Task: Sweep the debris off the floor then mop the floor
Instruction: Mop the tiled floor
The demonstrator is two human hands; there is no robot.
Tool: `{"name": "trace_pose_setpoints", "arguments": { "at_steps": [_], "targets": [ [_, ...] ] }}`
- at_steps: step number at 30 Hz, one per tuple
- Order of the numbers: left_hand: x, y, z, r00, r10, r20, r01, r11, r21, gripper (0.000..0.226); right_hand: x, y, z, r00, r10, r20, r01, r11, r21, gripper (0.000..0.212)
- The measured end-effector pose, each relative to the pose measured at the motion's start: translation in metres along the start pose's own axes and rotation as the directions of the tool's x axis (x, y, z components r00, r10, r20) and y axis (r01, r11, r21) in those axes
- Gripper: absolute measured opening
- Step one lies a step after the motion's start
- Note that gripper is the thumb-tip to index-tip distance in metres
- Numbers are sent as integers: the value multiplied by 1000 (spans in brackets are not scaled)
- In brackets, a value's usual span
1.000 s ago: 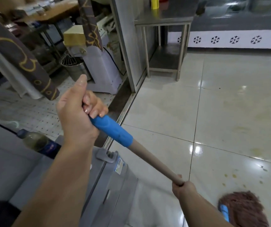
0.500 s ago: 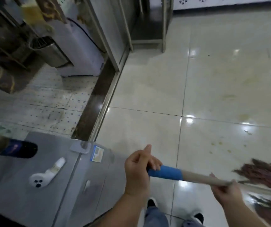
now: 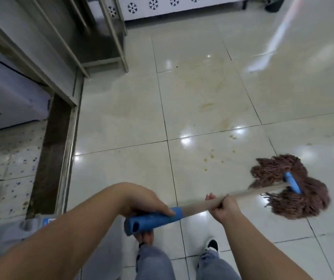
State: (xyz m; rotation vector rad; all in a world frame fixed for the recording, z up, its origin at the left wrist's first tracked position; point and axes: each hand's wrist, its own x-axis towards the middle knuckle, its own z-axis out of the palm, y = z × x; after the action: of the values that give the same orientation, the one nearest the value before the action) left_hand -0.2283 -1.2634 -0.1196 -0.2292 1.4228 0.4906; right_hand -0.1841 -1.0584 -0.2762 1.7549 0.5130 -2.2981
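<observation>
While both hands grip the mop, the scene reads as follows.
Left hand: the left hand wraps from above around the blue grip at the upper end of the mop; its fingers are curled tight over the grip.
Right hand: the right hand clasps the wooden handle further down, fingers closed around it.
Mop: the handle runs nearly level from lower left to right, ending in a blue clamp that holds the brown string head; the head lies spread on the floor at the right.
Floor: glossy pale tiles with dark grout lines; small yellowish spots lie just left of the mop head, and fainter yellow smears show further up.
Person: grey trouser legs and a dark-and-white shoe show at the bottom edge.
Surroundings: a metal rack's legs stand at the upper left; a white panel with snowflake marks runs along the top.
</observation>
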Motion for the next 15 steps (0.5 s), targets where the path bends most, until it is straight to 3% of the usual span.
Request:
{"name": "trace_pose_setpoints", "arguments": {
  "at_steps": [2, 5, 8, 11, 15],
  "targets": [
    [18, 7, 15, 998, -52, 48, 50, 998, 36, 45, -5, 10, -7, 1000, 29, 4, -29, 999, 15, 47],
    [20, 16, 5, 999, 43, -17, -40, 991, 127, 35, -12, 6, 7, 999, -36, 30, 33, 994, 101, 33],
    [-4, 11, -34, 992, 108, -69, -87, 965, 248, 30, -23, 17, 32, 995, -81, 53, 69, 979, 190, 44],
    [-41, -30, -67, 995, 60, -81, -23, 918, 395, 29, -37, 64, 51, 997, -23, 75, 3, 966, 259, 58],
    [-84, -83, -108, 990, 5, -144, 69, 860, 505, 29, -39, 113, 88, 997, 30, 65, -48, 952, 301, 37]
  ]
}}
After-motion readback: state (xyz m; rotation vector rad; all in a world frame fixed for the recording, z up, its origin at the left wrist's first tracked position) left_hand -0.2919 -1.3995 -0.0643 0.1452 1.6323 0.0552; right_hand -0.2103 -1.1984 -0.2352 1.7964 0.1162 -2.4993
